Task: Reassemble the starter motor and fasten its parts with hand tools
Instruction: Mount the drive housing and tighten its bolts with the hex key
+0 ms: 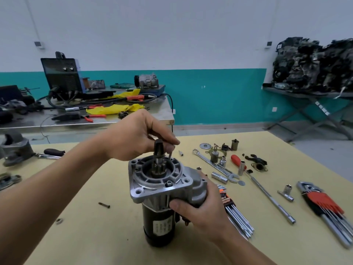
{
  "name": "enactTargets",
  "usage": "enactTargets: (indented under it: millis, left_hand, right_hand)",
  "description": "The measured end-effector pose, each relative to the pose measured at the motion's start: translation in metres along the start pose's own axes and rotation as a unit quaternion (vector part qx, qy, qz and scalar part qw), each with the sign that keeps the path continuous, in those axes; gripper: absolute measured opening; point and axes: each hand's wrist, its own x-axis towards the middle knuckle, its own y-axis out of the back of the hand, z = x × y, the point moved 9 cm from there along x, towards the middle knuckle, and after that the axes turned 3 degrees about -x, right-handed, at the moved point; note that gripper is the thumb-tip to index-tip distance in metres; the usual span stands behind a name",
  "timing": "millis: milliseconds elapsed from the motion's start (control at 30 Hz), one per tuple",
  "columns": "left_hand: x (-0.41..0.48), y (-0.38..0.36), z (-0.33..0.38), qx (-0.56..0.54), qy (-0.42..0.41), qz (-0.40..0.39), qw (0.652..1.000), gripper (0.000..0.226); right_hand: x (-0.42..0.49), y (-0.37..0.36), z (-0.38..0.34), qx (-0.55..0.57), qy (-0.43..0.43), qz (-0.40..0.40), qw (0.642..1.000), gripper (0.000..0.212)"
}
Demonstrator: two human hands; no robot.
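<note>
The starter motor (159,197) stands upright on its black body near the middle of the yellow desk (91,188), nose flange uppermost and pinion (158,166) projecting from the bore. The left hand (137,136) is above the flange, thumb and fingertips pinching a thin hex key (170,155) that runs down into the far side of the flange, just beside the pinion; its tip is hidden. The right hand (198,207) is wrapped around the housing below the flange on the solenoid side, thumb pressed to the casting. 1 socket-head screw (169,183) sits seated at the near edge of the flange. Assessment: a flange screw is being run in. The key should stay square to the screw head and fully bottomed before torque is applied, since a tilted key could round the socket; the right hand must resist rotation so the motor does not topple. 1 loose bolt (104,205) and 1 nut (59,220) lie apart on the desk to the left. A hex key set (322,203), a spanner (214,165) and sockets lie to the right.
</note>
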Motion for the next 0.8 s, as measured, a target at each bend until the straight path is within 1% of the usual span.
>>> enactTargets:
  millis: [67, 133, 300, 367, 467, 600, 667, 733, 800]
  left_hand:
    - [0.000, -0.001, 0.002, 0.029, -0.005, -0.006, 1.000, 0.014]
    - [-0.001, -0.001, 0.006, 0.053, -0.022, 0.004, 0.998, 0.014]
    - [-0.007, 0.000, 0.009, 0.060, -0.068, 0.040, 0.995, 0.014]
    - [-0.011, 0.001, 0.004, 0.045, -0.074, 0.061, 0.994, 0.015]
    - [-0.018, 0.005, -0.002, -0.013, -0.080, 0.082, 0.993, 0.016]
    - [-0.017, 0.001, -0.009, -0.030, -0.062, 0.035, 0.997, 0.016]
    - [-0.018, 0.002, -0.010, -0.045, -0.058, 0.034, 0.997, 0.017]
    - [-0.017, 0.000, -0.008, -0.018, -0.058, 0.022, 0.998, 0.019]
    - [-0.014, -0.007, -0.013, 0.039, -0.030, -0.020, 0.999, 0.018]
  right_hand:
    - [0.000, -0.001, 0.000, 0.003, -0.001, -0.003, 1.000, 0.068]
    - [-0.001, 0.000, 0.000, 0.002, -0.001, 0.003, 1.000, 0.069]
    - [-0.001, 0.000, -0.001, 0.002, 0.002, 0.004, 1.000, 0.071]
    - [-0.001, 0.001, -0.001, 0.005, 0.004, 0.007, 1.000, 0.071]
    - [-0.002, 0.001, -0.002, 0.005, 0.009, 0.013, 1.000, 0.070]
    - [-0.001, 0.000, -0.002, 0.005, 0.008, 0.011, 1.000, 0.070]
    - [-0.002, 0.000, -0.002, 0.010, 0.010, 0.012, 1.000, 0.069]
    - [-0.002, 0.000, -0.003, 0.012, 0.011, 0.016, 1.000, 0.069]
    - [-0.002, 0.001, -0.003, 0.008, 0.013, 0.018, 1.000, 0.069]
